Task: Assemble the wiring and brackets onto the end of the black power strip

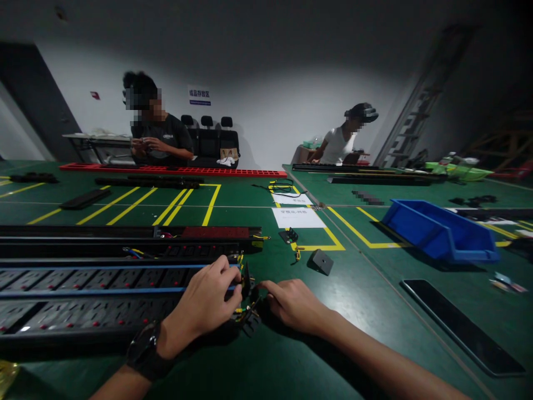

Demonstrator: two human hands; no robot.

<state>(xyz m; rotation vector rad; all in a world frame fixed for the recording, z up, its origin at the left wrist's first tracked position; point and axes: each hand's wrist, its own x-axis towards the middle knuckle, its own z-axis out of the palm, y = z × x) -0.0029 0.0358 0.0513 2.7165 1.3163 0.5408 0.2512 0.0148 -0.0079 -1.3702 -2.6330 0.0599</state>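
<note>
Long black power strips with rows of sockets and red dots lie side by side at the left. My left hand, with a black watch on its wrist, is closed over the right end of the blue-edged power strip. My right hand is at the same end, its index finger against a small black end cap and its other fingers curled. The thumb's grip is hidden. Yellow and green wires stick out at the end of the nearer power strip, beside another black end piece.
Right of my hands lie a black block, a small black part, a phone and a blue bin. White paper labels and yellow tape mark the green table. Two people work across it, behind a red rail.
</note>
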